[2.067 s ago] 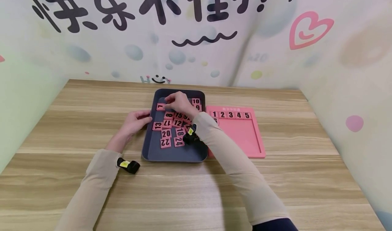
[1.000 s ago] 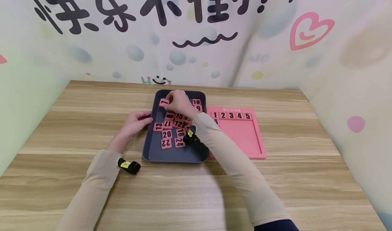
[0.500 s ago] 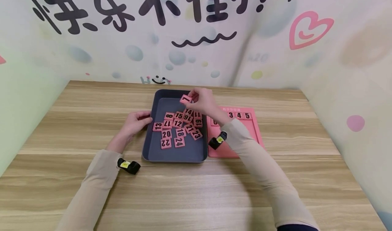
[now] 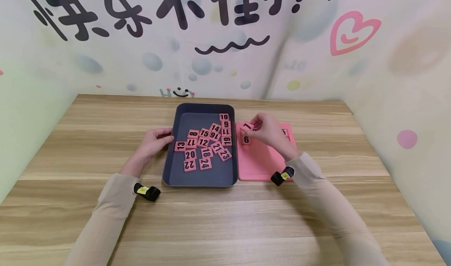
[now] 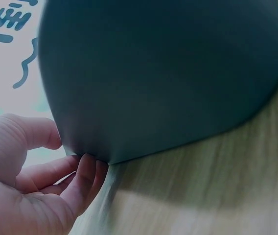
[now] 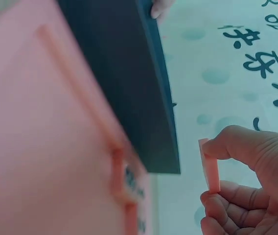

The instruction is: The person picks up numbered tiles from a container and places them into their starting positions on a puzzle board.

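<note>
One pink 7 tile [image 4: 247, 125], right of centre, I see pinched between the right hand's [image 4: 269, 133] thumb and fingertips; the left hand [image 4: 149, 144] grips the tray's [image 4: 202, 179] edge.

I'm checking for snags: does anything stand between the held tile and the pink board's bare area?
Nothing visible: the right hand pinches the tile above the pink board, which the hand partly hides, and the dark tray stands to one side.

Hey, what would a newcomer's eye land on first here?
Probably the big dark lettering across the back wall. Next, the dark tray of scattered pink number tiles on the wooden table, with a pink board at its right. Near that board's upper left corner, the right grip pinches another tile.
</note>
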Demonstrator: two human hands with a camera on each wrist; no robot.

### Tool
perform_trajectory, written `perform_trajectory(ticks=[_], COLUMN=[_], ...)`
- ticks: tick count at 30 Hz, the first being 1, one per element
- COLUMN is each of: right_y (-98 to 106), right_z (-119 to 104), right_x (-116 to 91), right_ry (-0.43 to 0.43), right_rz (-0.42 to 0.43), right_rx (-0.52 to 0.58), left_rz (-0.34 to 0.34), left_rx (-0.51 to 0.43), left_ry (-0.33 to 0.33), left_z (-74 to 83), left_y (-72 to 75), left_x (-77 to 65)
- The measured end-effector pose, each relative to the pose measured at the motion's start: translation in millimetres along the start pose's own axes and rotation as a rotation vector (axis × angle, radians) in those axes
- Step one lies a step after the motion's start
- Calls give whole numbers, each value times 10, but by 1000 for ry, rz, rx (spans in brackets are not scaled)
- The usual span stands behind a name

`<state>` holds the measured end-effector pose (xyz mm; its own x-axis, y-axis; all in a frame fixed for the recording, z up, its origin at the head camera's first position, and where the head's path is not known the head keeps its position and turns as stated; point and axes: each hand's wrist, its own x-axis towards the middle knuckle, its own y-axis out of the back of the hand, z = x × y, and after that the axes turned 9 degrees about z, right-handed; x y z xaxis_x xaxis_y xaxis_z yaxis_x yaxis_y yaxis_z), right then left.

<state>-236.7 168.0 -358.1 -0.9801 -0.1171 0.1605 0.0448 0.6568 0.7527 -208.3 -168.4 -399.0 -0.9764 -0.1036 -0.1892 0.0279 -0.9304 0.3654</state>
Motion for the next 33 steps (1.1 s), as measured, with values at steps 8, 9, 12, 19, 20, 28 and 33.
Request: perform_trajectory(ticks=[8,9,12,19,20,28,33], right_y=[37,35,23,-17,-27,-104,-103], right_z=[267,295,353,430,440,464,460], right_x=[-183,-195,-225,-248,-244,-203,-192], right_ry=[-25,-19,-21,-90,-93,-104,-89], right_rz=[28,33,35,-11,-16,-47,-84], right_rx=[-41,-47,-77,-140,-139,-142,-168], left_rz=[7,7,7,10,11,15,15], left_rx=[2,3,9,13,11,14,10], left_ry=[-4,-4,-1,-6,-6,-14,-21], left_z=[-10,-12,-14,-3,-4,-7,-16], left_y=[5,6,10,6,6,4,-7], left_x=[2,3,5,2,2,1,4])
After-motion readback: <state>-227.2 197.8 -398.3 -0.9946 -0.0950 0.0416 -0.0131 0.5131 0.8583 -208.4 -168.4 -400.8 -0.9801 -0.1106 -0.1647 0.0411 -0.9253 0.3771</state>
